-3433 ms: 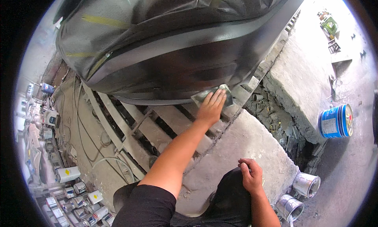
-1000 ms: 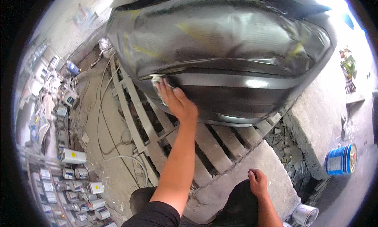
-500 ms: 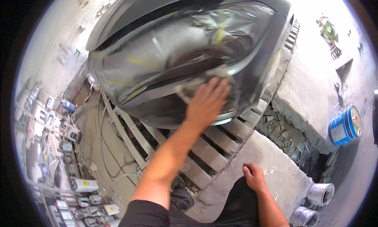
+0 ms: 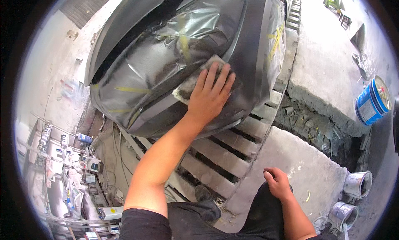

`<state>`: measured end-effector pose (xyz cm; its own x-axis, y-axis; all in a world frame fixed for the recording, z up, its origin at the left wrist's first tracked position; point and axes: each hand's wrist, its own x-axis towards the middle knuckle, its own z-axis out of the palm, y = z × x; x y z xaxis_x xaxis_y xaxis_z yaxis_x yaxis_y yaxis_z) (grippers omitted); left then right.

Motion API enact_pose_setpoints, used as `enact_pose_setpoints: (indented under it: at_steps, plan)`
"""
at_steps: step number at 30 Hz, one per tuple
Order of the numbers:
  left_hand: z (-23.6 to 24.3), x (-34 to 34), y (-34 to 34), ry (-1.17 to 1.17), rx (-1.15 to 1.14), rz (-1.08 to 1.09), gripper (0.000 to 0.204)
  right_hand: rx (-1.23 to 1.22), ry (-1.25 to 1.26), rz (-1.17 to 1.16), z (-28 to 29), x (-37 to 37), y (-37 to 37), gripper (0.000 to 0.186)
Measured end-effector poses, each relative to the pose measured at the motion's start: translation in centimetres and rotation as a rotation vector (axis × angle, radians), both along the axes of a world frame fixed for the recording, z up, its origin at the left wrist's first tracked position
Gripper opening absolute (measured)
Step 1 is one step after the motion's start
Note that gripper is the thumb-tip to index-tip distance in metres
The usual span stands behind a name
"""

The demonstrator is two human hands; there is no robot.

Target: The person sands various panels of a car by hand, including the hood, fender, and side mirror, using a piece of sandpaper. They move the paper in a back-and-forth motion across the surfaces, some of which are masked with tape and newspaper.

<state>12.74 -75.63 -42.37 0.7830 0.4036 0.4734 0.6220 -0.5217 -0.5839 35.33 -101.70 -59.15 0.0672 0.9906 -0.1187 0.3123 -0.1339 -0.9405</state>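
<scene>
My left hand point(image 4: 210, 92) presses a folded, greyish-white cloth point(image 4: 185, 87) flat against the dark grey car bumper point(image 4: 249, 80). Its fingers are spread across the cloth, whose edges stick out on both sides. Just above the hand, shiny dark masking film point(image 4: 153, 53) covers the headlight area, held by strips of yellow tape point(image 4: 132, 90). My right hand point(image 4: 277, 183) rests on my bent knee, its fingers loosely curled and nothing visible in them.
Concrete slats point(image 4: 220, 157) run under the car, beside a rubble-filled trench point(image 4: 309, 125). A blue and white bucket point(image 4: 373, 100) stands at the right, with metal cans point(image 4: 357, 184) nearer me. Cluttered shelves point(image 4: 62, 173) line the left, and hoses point(image 4: 120, 152) lie on the floor.
My left hand has slid the cloth a little left and up over the bumper. The view has turned, so the car sits further left. My right hand stays on the knee.
</scene>
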Motion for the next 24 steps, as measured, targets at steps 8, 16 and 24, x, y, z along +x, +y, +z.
enact_pose_setpoints:
  at_steps: [8, 16, 24]
  plan:
    - [1.0, -12.7, -2.2, 0.108, -0.140, 0.011, 0.078, -0.039, 0.163, -0.053, -0.4, 1.4, -0.9, 0.023]
    - [-1.5, -10.5, -1.8, 0.212, -0.049, 0.013, 0.069, -0.034, 0.222, -0.055, -0.8, 1.4, -1.0, 0.023]
    - [-5.4, 0.7, -1.4, 0.295, -0.093, 0.088, 0.055, -0.016, 0.193, 0.084, -0.1, -0.1, -0.7, 0.023]
